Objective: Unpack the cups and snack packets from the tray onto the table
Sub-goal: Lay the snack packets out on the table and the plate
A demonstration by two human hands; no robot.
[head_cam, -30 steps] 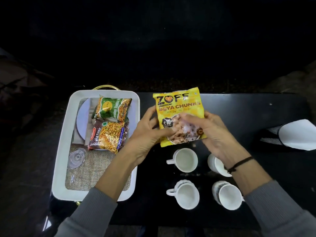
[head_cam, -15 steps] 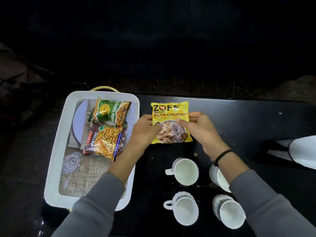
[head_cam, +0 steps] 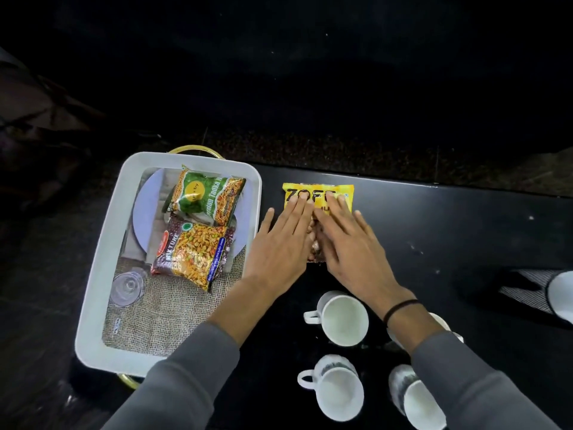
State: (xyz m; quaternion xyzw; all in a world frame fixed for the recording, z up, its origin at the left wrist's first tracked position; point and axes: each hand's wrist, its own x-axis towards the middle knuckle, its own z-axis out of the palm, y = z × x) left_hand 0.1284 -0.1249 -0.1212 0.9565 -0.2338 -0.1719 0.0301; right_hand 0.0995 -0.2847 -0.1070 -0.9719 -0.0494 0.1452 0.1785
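A yellow soya chunks packet (head_cam: 319, 191) lies flat on the black table (head_cam: 449, 231), right of the white tray (head_cam: 102, 274). My left hand (head_cam: 279, 243) and my right hand (head_cam: 350, 246) rest palm-down on the packet with fingers spread, covering its lower half. In the tray lie a green snack packet (head_cam: 206, 198) and a maroon mixture packet (head_cam: 193, 254). Several white cups stand on the table in front of the packet: one (head_cam: 342, 318) behind one (head_cam: 336, 391), another (head_cam: 418, 398) at the right, and one (head_cam: 443, 324) mostly hidden by my right forearm.
The tray also holds a round pale plate (head_cam: 147, 212), a burlap mat (head_cam: 161, 318) and a clear glass (head_cam: 127, 288). A white, black-striped object (head_cam: 555, 293) lies at the table's right edge. The tray has gold handles (head_cam: 195, 148).
The yellow packet went from held up in both hands to lying flat on the table farther back. My hands let go of its edges and now lie flat on top of it.
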